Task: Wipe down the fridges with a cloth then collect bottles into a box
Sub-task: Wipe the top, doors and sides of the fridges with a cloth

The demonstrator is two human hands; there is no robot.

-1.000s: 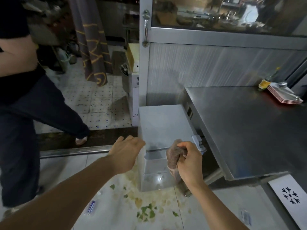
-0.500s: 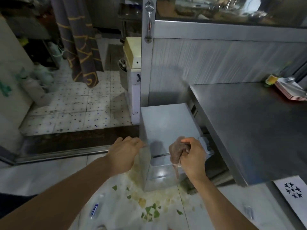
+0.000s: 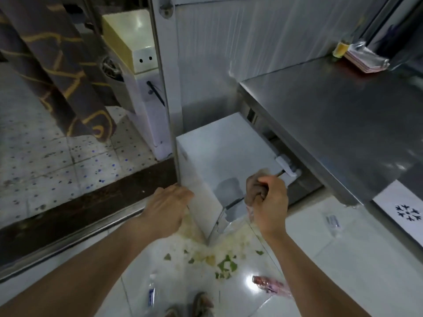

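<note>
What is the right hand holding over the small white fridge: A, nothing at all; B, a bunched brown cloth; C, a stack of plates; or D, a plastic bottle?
B: the right hand has its fingers curled round a bunched brown cloth over the top of the small white fridge, while the plastic bottle lies on the floor and the plates sit on the steel counter.

White tiled floor (image 3: 320, 259) carries a small fridge (image 3: 219, 156), green scraps (image 3: 225, 266) and two plastic bottles (image 3: 270, 286).
</note>
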